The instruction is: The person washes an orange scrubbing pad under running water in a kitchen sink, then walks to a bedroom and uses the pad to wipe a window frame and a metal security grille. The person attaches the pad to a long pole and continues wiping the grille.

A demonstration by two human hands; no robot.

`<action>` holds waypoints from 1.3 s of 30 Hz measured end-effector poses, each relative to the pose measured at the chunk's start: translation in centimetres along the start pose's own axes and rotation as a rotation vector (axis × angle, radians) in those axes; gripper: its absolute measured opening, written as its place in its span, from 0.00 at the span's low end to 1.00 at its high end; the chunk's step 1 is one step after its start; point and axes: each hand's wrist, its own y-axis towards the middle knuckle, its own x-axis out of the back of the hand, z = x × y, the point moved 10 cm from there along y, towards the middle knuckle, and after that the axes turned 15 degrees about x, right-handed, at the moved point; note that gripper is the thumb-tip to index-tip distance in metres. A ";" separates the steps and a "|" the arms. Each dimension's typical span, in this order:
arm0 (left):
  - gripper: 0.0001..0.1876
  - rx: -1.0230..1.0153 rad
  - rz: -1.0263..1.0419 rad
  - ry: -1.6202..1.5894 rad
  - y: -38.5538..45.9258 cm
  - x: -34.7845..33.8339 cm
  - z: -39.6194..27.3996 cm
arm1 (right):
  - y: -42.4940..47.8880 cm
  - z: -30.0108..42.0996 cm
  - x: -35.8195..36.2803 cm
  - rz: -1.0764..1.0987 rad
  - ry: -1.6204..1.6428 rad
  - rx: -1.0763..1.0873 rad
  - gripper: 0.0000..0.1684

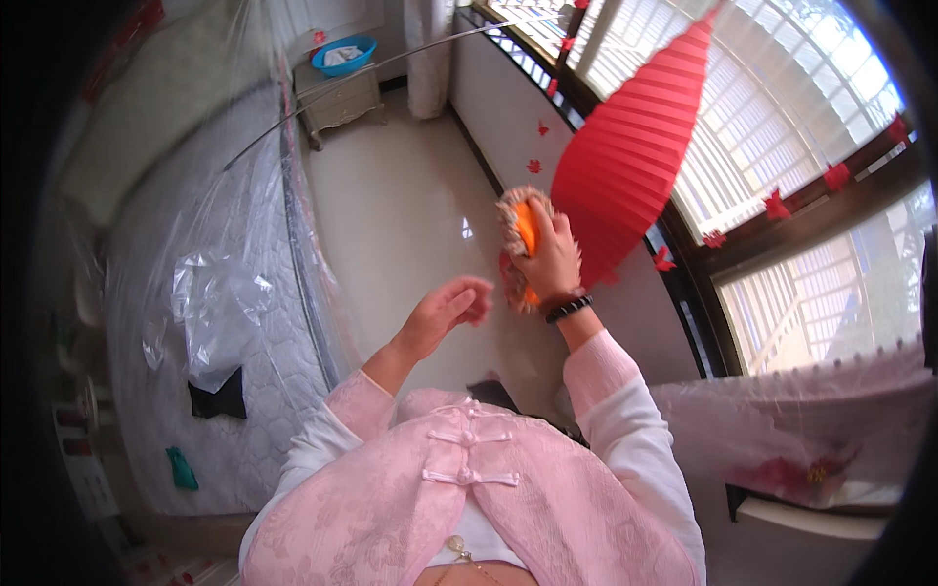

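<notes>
My right hand (549,256) grips an orange duster head (526,223) with a shaggy, brownish-pink fringe, beside a large red pleated paper fan decoration (634,139). The fringe is close to the fan's lower left part; whether they touch cannot be told. My left hand (447,308) is held in the air to the left of the duster, over the tiled floor. Its fingers are loosely curled, and nothing shows in them.
At left stands a plastic-covered mattress (278,329) with clear plastic (212,315) on it. A blue basin (344,56) with cloth rests on a nightstand (341,99). A thin pole (410,51) slants across. Red ornaments (777,205) hang by the barred windows.
</notes>
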 end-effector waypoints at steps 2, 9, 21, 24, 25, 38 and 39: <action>0.20 -0.138 0.021 0.025 1.6 0.6 -4.7 | 4.8 1.6 -2.3 -0.019 -0.083 0.084 0.45; 0.28 -0.264 -0.279 0.248 9.2 12.1 -15.9 | 18.5 -0.2 -13.0 0.101 0.372 0.217 0.54; 0.34 -0.353 -1.150 1.031 23.4 29.8 -37.4 | 45.0 -5.9 -21.9 0.155 1.005 -0.009 0.36; 0.30 -0.422 -1.223 1.125 27.1 32.8 -42.5 | 51.0 -7.4 -21.4 -0.029 0.625 0.253 0.36; 0.25 -0.470 -1.235 1.123 28.3 34.5 -43.8 | 52.9 -8.0 -21.4 -0.081 0.511 0.301 0.37; 0.13 -0.816 -0.702 1.281 53.1 42.4 -61.9 | 72.5 -26.8 -22.5 -0.320 -0.094 0.113 0.18; 0.13 -0.838 -0.647 1.252 55.1 42.3 -63.1 | 73.3 -27.8 -21.7 -0.332 -0.254 0.124 0.15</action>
